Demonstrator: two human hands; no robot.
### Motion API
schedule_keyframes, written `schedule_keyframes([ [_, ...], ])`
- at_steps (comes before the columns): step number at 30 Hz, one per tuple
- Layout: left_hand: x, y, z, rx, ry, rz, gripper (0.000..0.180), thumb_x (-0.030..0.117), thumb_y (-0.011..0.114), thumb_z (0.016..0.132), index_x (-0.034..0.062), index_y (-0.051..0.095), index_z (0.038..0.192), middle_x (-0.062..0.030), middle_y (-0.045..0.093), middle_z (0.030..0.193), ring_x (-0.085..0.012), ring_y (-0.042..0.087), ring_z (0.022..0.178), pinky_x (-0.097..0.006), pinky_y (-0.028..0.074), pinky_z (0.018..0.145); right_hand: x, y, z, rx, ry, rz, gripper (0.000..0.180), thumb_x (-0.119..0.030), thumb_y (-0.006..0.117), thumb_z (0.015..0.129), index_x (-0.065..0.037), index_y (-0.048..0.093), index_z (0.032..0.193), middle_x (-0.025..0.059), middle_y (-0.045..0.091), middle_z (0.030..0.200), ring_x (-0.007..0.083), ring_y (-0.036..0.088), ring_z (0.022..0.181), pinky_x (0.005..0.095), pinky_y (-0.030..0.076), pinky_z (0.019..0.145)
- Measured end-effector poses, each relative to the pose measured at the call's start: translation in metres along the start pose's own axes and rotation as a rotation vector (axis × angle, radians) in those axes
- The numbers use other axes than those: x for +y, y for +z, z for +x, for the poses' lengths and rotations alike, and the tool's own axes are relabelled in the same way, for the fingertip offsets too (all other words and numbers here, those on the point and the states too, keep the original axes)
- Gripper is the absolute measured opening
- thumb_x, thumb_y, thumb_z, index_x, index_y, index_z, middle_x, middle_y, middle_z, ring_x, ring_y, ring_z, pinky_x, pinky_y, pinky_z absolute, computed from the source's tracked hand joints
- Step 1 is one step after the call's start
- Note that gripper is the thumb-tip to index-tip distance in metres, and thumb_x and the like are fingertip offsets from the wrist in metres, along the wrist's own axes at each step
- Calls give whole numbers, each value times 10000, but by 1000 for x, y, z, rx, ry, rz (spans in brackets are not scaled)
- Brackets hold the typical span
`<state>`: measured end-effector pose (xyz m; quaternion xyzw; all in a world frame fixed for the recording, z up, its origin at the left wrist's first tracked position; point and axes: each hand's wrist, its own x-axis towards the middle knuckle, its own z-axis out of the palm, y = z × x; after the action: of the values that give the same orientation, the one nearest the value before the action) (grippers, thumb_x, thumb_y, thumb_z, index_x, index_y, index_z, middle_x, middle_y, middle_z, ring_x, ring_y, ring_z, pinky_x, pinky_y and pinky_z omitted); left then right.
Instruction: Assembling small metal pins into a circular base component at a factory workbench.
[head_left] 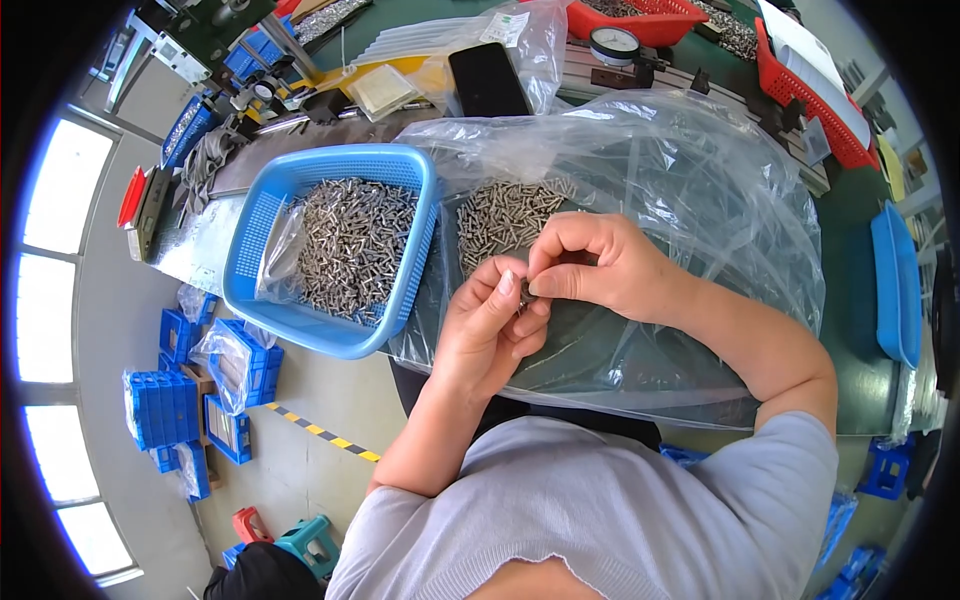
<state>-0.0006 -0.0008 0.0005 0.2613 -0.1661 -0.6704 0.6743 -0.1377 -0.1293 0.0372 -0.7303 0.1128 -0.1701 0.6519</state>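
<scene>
A person in a pale grey short-sleeved top worked at a green workbench [855, 300], both hands meeting over a clear plastic sheet [745, 190]. The left hand [483, 325] was closed on a small dark metal part [525, 293], its thumb pressing from above and its fingers curled below. The right hand [605, 265] pinched at the same part with thumb and index finger; its exact shape was mostly hidden by the fingertips. Just beyond lay a pile of short metal pins [505, 215], and to the left stood a blue perforated basket [330, 155] holding many more metal pins [355, 245]. The step in hand appeared to be close fingertip handling of that one part, perhaps fitting or checking. The next move seemed to call for a steady left hold and a light, precise right pinch, lest the part slip.
</scene>
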Motion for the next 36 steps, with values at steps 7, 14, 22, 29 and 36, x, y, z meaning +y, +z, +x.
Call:
schedule_keyframes([
  [7,0,-1,1,-70,-8,14,163,227,563,930,72,536,972,-45,534,768,-68,354,536,-192,295,438,-1,0,0,-30,-99,-105,134,-81,711,784,-53,584,816,-5,532,869,87,500,777,233,407,684],
  [14,1,2,-1,-51,-10,59,159,223,574,923,72,520,921,-26,509,748,-64,345,525,-192,283,422,-1,1,2,-52,-108,-106,139,-77,708,784,-57,579,830,-9,521,848,86,489,764,236,408,682],
  [22,3,2,-1,-74,-42,56,185,255,566,928,78,514,910,-19,496,726,-60,344,513,-184,259,406,3,3,3,-75,-85,-69,160,-77,719,778,-55,572,837,-8,528,848,94,502,793,254,417,689],
  [29,-2,5,-1,13,-10,80,228,287,538,942,65,539,994,-32,536,762,-75,412,573,-198,294,466,5,6,0,133,-433,-400,199,-69,736,725,-58,559,816,42,545,819,192,531,783,298,433,679],
  [36,-2,1,1,-46,9,8,218,229,531,944,39,551,1049,-36,562,843,-86,454,674,-215,335,534,6,5,1,232,-542,-523,206,-98,750,705,-66,566,792,56,546,789,227,538,751,330,434,662],
])
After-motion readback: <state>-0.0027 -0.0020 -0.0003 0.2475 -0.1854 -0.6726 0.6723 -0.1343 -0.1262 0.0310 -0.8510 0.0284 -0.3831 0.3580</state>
